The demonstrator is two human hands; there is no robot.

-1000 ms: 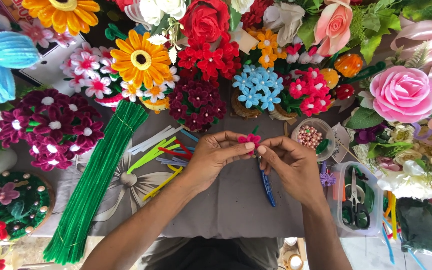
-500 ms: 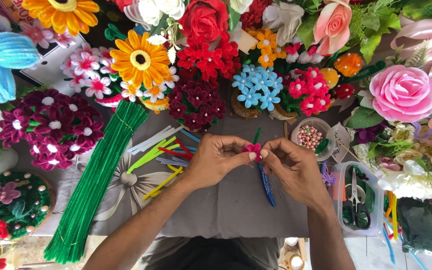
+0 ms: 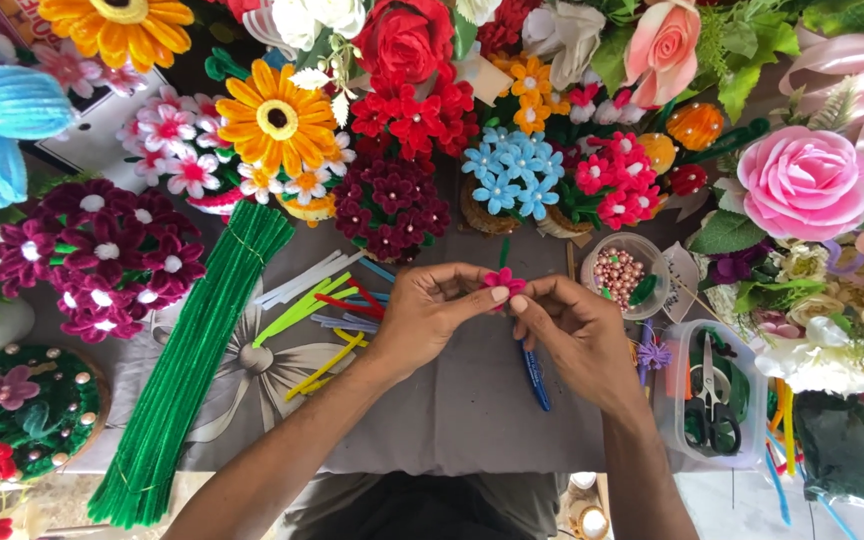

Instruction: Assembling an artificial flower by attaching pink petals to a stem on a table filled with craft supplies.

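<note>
Right at the middle of the grey cloth, both hands meet over a small pink flower made of fuzzy wire. The left hand pinches it from the left, thumb and forefinger pressed together on the petals, the other fingers curled under. The right hand closes in from the right — its fingertips touch the flower's underside, pinching at the base, with a thin green stem poking out on the far side.

Just under the right hand lies a blue pen-like stick on the cloth. Left of the hands, loose pipe cleaners in green, white, red, blue and yellow lie scattered, and a thick bundle of green pipe cleaners runs from near left toward the far middle. To the right stand a round cup of pink beads and a clear plastic box holding black scissors. Finished flowers ring the work — an orange daisy, dark red blooms, small blue ones and a big pink rose at far right.
</note>
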